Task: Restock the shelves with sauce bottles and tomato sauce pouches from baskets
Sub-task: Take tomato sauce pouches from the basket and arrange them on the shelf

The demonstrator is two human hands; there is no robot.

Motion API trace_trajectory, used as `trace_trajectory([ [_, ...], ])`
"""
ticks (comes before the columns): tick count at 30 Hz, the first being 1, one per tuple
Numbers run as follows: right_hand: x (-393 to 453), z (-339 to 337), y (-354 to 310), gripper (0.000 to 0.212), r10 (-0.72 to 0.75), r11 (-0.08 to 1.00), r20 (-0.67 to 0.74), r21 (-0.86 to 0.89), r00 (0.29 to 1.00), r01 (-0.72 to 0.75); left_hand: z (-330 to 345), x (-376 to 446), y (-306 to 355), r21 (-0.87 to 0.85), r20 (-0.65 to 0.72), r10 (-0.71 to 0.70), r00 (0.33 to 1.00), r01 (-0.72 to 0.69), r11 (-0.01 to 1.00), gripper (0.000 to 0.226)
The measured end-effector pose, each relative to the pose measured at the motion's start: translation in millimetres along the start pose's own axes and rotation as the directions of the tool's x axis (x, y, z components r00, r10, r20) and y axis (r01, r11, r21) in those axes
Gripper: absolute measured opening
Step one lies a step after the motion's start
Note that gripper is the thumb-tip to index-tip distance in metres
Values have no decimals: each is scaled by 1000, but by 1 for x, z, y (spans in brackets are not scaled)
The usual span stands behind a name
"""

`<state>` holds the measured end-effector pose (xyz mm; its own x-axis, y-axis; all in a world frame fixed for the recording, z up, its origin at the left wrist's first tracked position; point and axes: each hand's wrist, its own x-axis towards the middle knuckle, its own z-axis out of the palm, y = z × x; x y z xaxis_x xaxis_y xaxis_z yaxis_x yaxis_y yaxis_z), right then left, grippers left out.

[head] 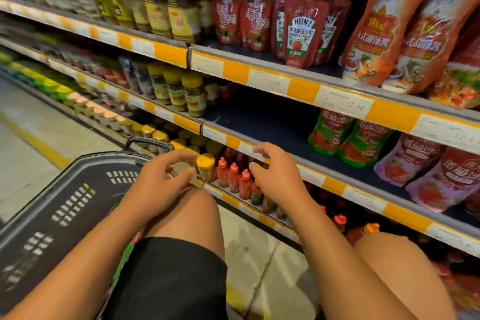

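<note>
You were crouched before the shelves, both knees up; your left hand (pixel 166 176) hovered above your left knee with its fingers (pixel 181 157) loosely spread and curved, and it gripped nothing that could be made out; your right hand (pixel 275 174) hung just beside it, near the price rail of the middle shelf (pixel 259 117), its fingers likewise relaxed and part-curled, holding nothing. The dark plastic basket (pixel 65 202) stood on the floor (pixel 31 122) to your left, its handle (pixel 148 143) raised towards the shelving; what lay inside it was hidden by your arm and leg. The middle shelf had a bare dark stretch straight ahead of your hands; to its right stood green-and-red tomato sauce pouches (pixel 348 138) and pale pink pouches (pixel 426 176). On the upper shelf, a Heinz tomato ketchup pouch (pixel 302 31) stood upright at the front edge, with other red pouches (pixel 241 18) just to its left and tall orange sweet chilli sauce bottles (pixel 384 31) to its right. Below your hands, on the lowest shelf, small red chilli sauce bottles (pixel 233 176) stood in rows beside yellow-lidded jars (pixel 206 166). A price tag reading 12.00 (pixel 345 104) sat on the upper rail.
</note>
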<state>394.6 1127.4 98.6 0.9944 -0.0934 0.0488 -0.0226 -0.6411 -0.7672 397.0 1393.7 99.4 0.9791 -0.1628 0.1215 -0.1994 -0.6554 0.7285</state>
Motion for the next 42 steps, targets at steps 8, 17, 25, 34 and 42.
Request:
trace_trajectory([
  [8,-18,51,-69,31,-160,987,95,-4,983,161,-70,-70,-79,-24,-121,-173,978,171,985,33],
  [17,-9,156,-157,47,-294,904,464,-150,836,401,-101,-116,-183,-78,-158,-427,890,420,904,35],
  [25,2,265,-184,47,-141,920,643,-195,752,339,-96,-145,-268,-196,-173,-719,673,692,695,37],
  [34,16,344,-151,15,-8,924,689,-273,725,269,-72,-133,-314,-286,-76,-883,463,838,464,16],
  [42,47,361,-109,34,120,909,684,-368,720,198,-19,-132,-330,-473,51,-959,278,853,222,13],
])
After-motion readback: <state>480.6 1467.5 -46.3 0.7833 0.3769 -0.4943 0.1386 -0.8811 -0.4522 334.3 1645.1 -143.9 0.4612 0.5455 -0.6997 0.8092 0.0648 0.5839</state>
